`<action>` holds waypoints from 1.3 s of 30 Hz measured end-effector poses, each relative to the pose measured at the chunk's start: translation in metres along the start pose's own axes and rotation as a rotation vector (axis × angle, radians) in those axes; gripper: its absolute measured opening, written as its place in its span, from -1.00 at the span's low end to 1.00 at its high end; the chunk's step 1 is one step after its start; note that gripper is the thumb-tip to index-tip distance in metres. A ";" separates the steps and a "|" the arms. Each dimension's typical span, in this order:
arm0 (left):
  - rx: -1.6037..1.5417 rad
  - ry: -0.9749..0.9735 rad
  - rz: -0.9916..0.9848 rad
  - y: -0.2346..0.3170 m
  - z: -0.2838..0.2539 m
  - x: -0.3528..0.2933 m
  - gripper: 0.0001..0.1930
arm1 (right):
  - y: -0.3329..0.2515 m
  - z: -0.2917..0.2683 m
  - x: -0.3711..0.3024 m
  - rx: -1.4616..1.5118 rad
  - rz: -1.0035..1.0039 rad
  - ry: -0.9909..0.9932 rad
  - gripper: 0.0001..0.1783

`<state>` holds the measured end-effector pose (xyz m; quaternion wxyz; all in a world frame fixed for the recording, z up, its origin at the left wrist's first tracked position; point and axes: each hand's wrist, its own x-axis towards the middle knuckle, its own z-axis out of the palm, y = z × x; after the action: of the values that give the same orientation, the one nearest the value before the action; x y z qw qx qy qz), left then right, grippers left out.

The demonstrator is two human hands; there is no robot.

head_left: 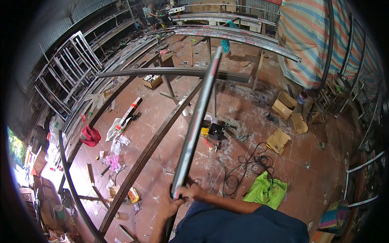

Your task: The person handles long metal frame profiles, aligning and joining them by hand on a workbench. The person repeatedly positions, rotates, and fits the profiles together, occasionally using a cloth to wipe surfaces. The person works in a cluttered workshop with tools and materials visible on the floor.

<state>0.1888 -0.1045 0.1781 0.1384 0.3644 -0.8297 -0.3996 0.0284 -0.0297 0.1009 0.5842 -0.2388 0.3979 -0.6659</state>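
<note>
A long silver metal profile [197, 117] runs away from me, its near end at my waist and its far end above a dark crossbar [162, 72]. I cannot tell whether the two touch. My left hand [167, 205] is closed around the left side of the near end. From the right, my right hand [191, 191] grips the same end, its fingers partly hidden. Just left of the profile, a dark brown beam [150, 152] slants down toward me and forms part of a raised frame with the crossbar.
Tangled black cable [263, 161] and a lime-green bag [266, 190] lie on the floor to my right. Opened cardboard boxes [284, 105] stand farther off. More profiles [243, 36] rest on a rack ahead. A red bag [90, 135] is at left. Another person [151, 16] stands far back.
</note>
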 end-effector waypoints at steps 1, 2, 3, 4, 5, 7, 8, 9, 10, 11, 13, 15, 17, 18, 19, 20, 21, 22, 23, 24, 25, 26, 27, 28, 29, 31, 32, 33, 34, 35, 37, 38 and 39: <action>-0.084 -0.056 -0.179 0.052 -0.024 0.023 -0.19 | -0.020 -0.002 0.006 -0.202 0.042 -0.199 -0.23; -0.108 -0.097 -0.220 0.032 -0.027 0.044 -0.22 | -0.032 -0.015 0.021 -0.548 0.001 -0.268 -0.21; -0.127 -0.137 -0.258 0.012 -0.030 0.061 -0.25 | -0.041 -0.030 0.034 -0.893 -0.048 -0.336 -0.19; -0.034 -0.110 -0.276 0.012 -0.027 0.075 -0.31 | -0.029 -0.070 0.057 -0.966 -0.263 -0.383 -0.15; -0.061 -0.079 -0.331 0.000 -0.030 0.078 -0.32 | -0.051 -0.087 0.078 -1.047 -0.280 -0.357 -0.14; -0.130 -0.035 -0.397 -0.021 -0.029 0.096 -0.35 | -0.077 -0.154 0.113 -1.032 -0.231 -0.042 -0.16; -0.168 -0.031 -0.374 -0.031 -0.026 0.108 -0.37 | -0.092 -0.190 0.119 -1.097 -0.215 0.187 -0.17; -0.199 -0.004 -0.380 -0.045 -0.029 0.109 -0.39 | -0.130 -0.199 0.126 -1.110 -0.173 0.281 -0.17; -0.235 0.009 -0.386 -0.050 -0.029 0.115 -0.40 | -0.179 -0.207 0.130 -1.126 -0.122 0.386 -0.17; -0.285 0.016 -0.396 -0.045 -0.024 0.126 -0.42 | -0.202 -0.239 0.134 -1.156 -0.141 0.474 -0.14; -0.386 0.034 -0.415 -0.028 -0.011 0.152 -0.46 | -0.231 -0.309 0.138 -1.233 -0.156 0.650 -0.06; -0.355 0.126 -0.429 -0.015 -0.007 0.161 -0.48 | -0.261 -0.348 0.166 -1.362 -0.204 0.734 0.00; -0.302 0.162 -0.528 -0.010 0.003 0.171 -0.35 | -0.298 -0.377 0.198 -1.555 -0.266 0.769 0.06; -0.291 0.134 -0.618 -0.013 0.011 0.180 -0.23 | -0.318 -0.393 0.209 -1.651 -0.220 0.797 0.09; -0.323 0.184 -0.613 -0.009 0.020 0.186 -0.22 | -0.337 -0.406 0.229 -1.745 -0.188 0.808 0.13; -0.355 0.237 -0.608 -0.003 0.030 0.193 -0.21 | -0.353 -0.420 0.249 -1.841 -0.157 0.815 0.17; -0.393 0.290 -0.603 0.007 0.042 0.202 -0.20 | -0.370 -0.437 0.266 -1.893 -0.139 0.813 0.20; -0.451 0.293 -0.628 0.021 0.049 0.213 -0.17 | -0.388 -0.453 0.284 -1.944 -0.122 0.808 0.23; -0.399 0.325 -0.616 0.034 0.058 0.223 -0.17 | -0.404 -0.469 0.302 -1.997 -0.105 0.802 0.27; -0.346 0.362 -0.610 0.048 0.068 0.232 -0.17 | -0.418 -0.481 0.320 -2.005 -0.052 0.772 0.34; -0.288 0.393 -0.604 0.057 0.075 0.237 -0.17 | -0.427 -0.496 0.330 -2.028 -0.023 0.706 0.33; -0.320 0.434 -0.607 0.042 0.097 0.237 -0.15 | -0.438 -0.511 0.336 -2.051 0.007 0.643 0.33; -0.324 0.422 -0.613 0.052 0.106 0.244 -0.16 | -0.444 -0.521 0.348 -2.067 0.030 0.581 0.33; -0.325 0.417 -0.616 0.062 0.112 0.250 -0.17 | -0.452 -0.514 0.356 -2.012 0.178 0.529 0.33; -0.325 0.410 -0.617 0.070 0.118 0.257 -0.19 | -0.449 -0.518 0.364 -2.044 0.137 0.497 0.31; -0.273 0.449 -0.601 0.081 0.130 0.269 -0.26 | -0.438 -0.531 0.363 -2.105 0.059 0.460 0.29; -0.297 0.471 -0.651 0.085 0.136 0.271 -0.27 | -0.430 -0.521 0.360 -2.110 0.036 0.407 0.24; -0.326 0.488 -0.703 0.087 0.143 0.270 -0.29 | -0.424 -0.504 0.351 -2.117 0.020 0.355 0.19; -0.286 0.495 -0.695 0.073 0.154 0.264 -0.22 | -0.419 -0.491 0.340 -2.067 0.034 0.342 0.13; -0.284 0.462 -0.724 0.069 0.155 0.268 -0.21 | -0.416 -0.483 0.325 -2.021 0.058 0.344 0.08; -0.282 0.425 -0.811 0.075 0.147 0.272 -0.19 | -0.405 -0.486 0.315 -1.800 0.190 0.209 0.01; -0.286 0.486 -0.739 0.080 0.143 0.273 -0.18 | -0.404 -0.498 0.311 -1.623 0.304 0.103 -0.02; -0.278 0.499 -0.728 0.079 0.141 0.270 -0.18 | -0.400 -0.504 0.307 -1.439 0.418 0.011 -0.03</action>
<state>-0.1119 -0.1857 0.1309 0.2323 0.6949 -0.5276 -0.4299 -0.6643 -0.2003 0.0923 0.3962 -0.4780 0.7751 -0.1173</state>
